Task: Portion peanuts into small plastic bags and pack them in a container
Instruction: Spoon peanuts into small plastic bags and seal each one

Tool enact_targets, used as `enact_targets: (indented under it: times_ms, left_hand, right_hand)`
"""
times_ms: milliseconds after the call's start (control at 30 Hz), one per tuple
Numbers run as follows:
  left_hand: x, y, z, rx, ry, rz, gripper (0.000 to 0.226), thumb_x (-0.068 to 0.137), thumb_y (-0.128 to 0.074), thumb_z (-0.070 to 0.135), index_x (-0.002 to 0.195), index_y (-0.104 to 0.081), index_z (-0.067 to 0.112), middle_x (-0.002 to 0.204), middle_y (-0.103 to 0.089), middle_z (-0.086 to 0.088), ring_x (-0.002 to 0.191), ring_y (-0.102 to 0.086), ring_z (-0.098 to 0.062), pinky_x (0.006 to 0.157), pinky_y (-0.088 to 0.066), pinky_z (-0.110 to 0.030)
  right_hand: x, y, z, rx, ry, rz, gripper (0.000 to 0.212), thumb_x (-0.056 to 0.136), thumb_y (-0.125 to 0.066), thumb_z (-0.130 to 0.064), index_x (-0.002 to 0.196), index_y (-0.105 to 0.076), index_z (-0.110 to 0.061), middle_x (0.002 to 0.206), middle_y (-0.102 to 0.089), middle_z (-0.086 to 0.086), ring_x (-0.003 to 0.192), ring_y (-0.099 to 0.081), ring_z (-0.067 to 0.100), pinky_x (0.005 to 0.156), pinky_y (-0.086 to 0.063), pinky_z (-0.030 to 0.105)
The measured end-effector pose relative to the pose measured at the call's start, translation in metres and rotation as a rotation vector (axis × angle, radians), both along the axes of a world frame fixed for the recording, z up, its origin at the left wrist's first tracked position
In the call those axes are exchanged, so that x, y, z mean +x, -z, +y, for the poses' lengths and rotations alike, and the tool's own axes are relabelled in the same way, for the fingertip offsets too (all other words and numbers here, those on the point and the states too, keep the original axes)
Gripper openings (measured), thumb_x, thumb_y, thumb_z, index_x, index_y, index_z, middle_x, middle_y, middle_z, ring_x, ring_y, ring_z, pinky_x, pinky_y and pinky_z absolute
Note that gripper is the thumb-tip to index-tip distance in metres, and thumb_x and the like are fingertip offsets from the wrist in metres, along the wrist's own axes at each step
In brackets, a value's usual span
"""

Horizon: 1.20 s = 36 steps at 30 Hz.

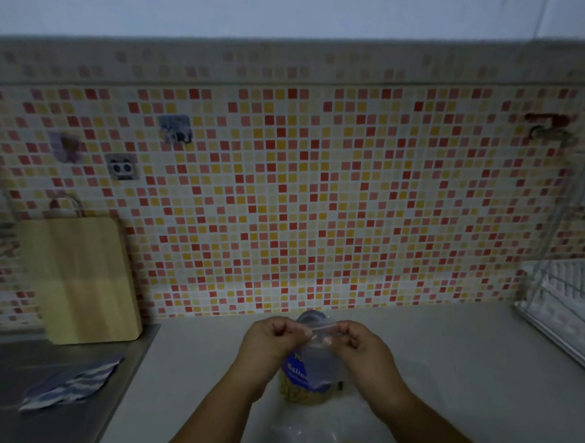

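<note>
Pale countertop [455, 364]: peanut jar [307, 390], blue label, standing centre front; clear plastic [302, 433], blurred, lying just before it; wire dish rack [566, 311] at right. Adjoining steel drainboard [43, 429], left: upright wooden cutting board [84, 278]; blue-striped cloth [71, 384].

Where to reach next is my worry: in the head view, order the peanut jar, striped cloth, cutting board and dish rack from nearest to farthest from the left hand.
From the left hand:
1. Peanut jar, just below the hand, centre.
2. Striped cloth and cutting board, both off to the left; too close to call.
3. Dish rack, far right.
</note>
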State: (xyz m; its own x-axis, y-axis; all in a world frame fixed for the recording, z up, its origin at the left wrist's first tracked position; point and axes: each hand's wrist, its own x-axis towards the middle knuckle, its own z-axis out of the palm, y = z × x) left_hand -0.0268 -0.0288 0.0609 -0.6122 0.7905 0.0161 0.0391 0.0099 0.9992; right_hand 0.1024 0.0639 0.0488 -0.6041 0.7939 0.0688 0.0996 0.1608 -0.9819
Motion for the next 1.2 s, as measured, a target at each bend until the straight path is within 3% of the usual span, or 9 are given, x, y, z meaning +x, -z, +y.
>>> enact_targets:
  times_ms: [200,333,400,567,700,967,1067,1133,1200]
  left_hand:
    - [0.004,-0.010,0.005,0.061,-0.054,0.148,0.020,0.076,-0.075,0.011,0.063,-0.060,0.013,0.061,-0.061,0.001,0.061,-0.060,-0.006,0.059,-0.049,-0.016]
    - [0.004,-0.012,0.008,0.060,0.045,0.091,0.009,0.082,-0.068,0.008,0.090,-0.072,0.008,0.091,-0.073,-0.011,0.089,-0.070,-0.018,0.079,-0.057,-0.028]
    - [0.004,-0.014,0.010,0.049,0.002,0.154,0.008,0.083,-0.067,0.006,0.081,-0.074,0.009,0.086,-0.073,-0.014,0.085,-0.070,-0.022,0.076,-0.058,-0.028]
    - [0.003,-0.014,0.013,-0.037,-0.161,0.522,0.030,0.077,-0.073,0.013,0.054,-0.055,0.020,0.053,-0.053,0.007,0.052,-0.049,-0.002,0.051,-0.043,-0.013]
    - [0.003,-0.012,0.015,-0.133,-0.180,0.838,0.042,0.077,-0.067,0.008,0.053,-0.039,0.030,0.058,-0.046,0.009,0.056,-0.044,-0.003,0.052,-0.038,-0.012]
    - [0.001,-0.008,0.019,-0.183,-0.083,1.010,0.035,0.076,-0.063,0.016,0.058,-0.037,0.031,0.063,-0.042,0.014,0.071,-0.047,-0.011,0.057,-0.034,-0.016]
    - [0.001,-0.012,0.017,-0.193,-0.009,0.890,0.036,0.063,-0.078,0.032,0.085,-0.050,0.027,0.087,-0.045,0.015,0.088,-0.044,-0.008,0.068,-0.035,-0.013]
    - [-0.001,-0.015,0.014,-0.279,0.061,0.794,0.078,0.056,-0.082,0.045,0.122,-0.043,0.030,0.117,-0.039,0.017,0.113,-0.035,-0.004,0.088,-0.035,-0.016]
    - [-0.002,-0.017,0.013,-0.343,0.116,0.764,0.100,0.057,-0.082,0.050,0.140,-0.029,0.031,0.134,-0.034,0.012,0.127,-0.030,-0.008,0.097,-0.031,-0.021]
  right_hand:
    - [-0.007,-0.016,0.008,0.023,0.024,0.020,0.012,0.092,-0.058,-0.017,0.088,-0.069,-0.018,0.092,-0.071,0.000,0.091,-0.065,0.013,0.082,-0.051,0.027]
    - [-0.011,-0.024,0.010,0.022,0.033,0.029,0.015,0.091,-0.059,-0.017,0.081,-0.069,-0.022,0.089,-0.071,0.001,0.089,-0.065,0.015,0.079,-0.051,0.024]
    - [-0.013,-0.025,0.010,0.027,0.039,0.022,0.014,0.090,-0.060,-0.017,0.081,-0.069,-0.023,0.090,-0.071,-0.001,0.089,-0.064,0.014,0.076,-0.049,0.021]
    - [-0.012,-0.031,0.006,-0.084,0.050,0.087,0.014,0.091,-0.058,-0.020,0.084,-0.066,-0.029,0.098,-0.069,-0.003,0.094,-0.063,0.013,0.077,-0.049,0.021]
    - [-0.012,-0.035,0.005,-0.081,0.020,0.022,0.013,0.089,-0.059,-0.022,0.082,-0.069,-0.025,0.092,-0.071,-0.004,0.090,-0.064,0.013,0.071,-0.049,0.020]
    - [-0.016,-0.040,0.010,0.051,0.011,-0.173,0.020,0.086,-0.057,-0.012,0.074,-0.066,-0.024,0.087,-0.068,-0.001,0.086,-0.064,0.016,0.066,-0.049,0.019]
    - [-0.016,-0.041,0.014,0.099,0.019,-0.221,0.016,0.084,-0.059,-0.011,0.074,-0.066,-0.021,0.082,-0.067,-0.003,0.079,-0.064,0.015,0.064,-0.050,0.021]
    - [-0.016,-0.042,0.016,0.135,0.018,-0.246,0.018,0.085,-0.058,-0.011,0.072,-0.065,-0.022,0.079,-0.066,-0.003,0.074,-0.063,0.012,0.062,-0.048,0.019]
    - [-0.016,-0.044,0.017,0.155,0.004,-0.255,0.020,0.085,-0.058,-0.011,0.070,-0.064,-0.022,0.078,-0.067,-0.002,0.072,-0.062,0.011,0.060,-0.048,0.018]
